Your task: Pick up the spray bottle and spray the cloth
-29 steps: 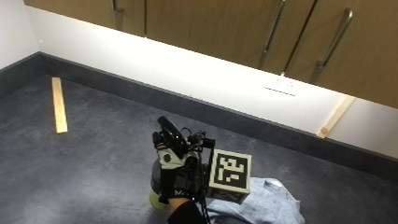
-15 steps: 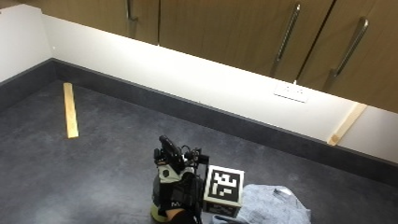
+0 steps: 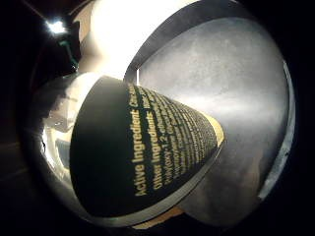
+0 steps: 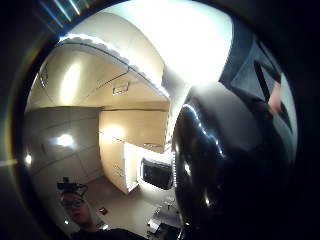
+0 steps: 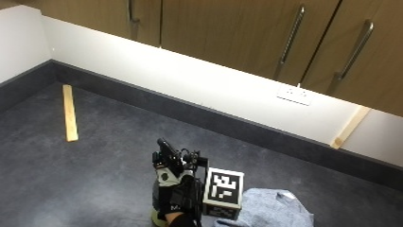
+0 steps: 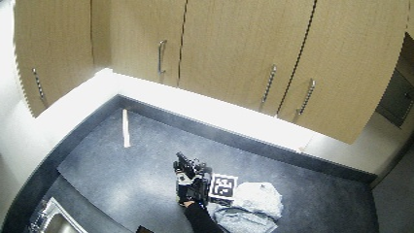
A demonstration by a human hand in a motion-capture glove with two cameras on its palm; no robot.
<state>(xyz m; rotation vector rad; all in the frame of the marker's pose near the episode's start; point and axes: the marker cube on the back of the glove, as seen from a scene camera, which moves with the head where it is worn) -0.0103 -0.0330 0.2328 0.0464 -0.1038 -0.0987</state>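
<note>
In the outside view my gloved right hand [image 5: 179, 201] grips the spray bottle [image 5: 165, 177] round its body, near the counter's front edge. The bottle stands upright, and its black trigger head [image 5: 167, 154] points toward the back left, away from the cloth. The grey-blue cloth [image 5: 272, 211] lies crumpled on the dark counter just to the right of my hand. In the little finger side palm view the bottle's black label [image 3: 142, 157] with yellow print fills the picture. The thumb side palm view shows the shiny black bottle [image 4: 220, 165] close to the palm. Whether the bottle's base touches the counter I cannot tell.
A wooden strip [image 5: 69, 112] lies on the dark grey counter [image 5: 94, 175] at the far left. The white wall with a socket [image 5: 294, 94] and wooden cupboards [image 5: 252, 33] run along the back. A sink corner [image 6: 52, 222] shows at the front left.
The outside picture has shifted as a whole, so its camera moved. My hand still grips the bottle in about the same spot beside the cloth.
</note>
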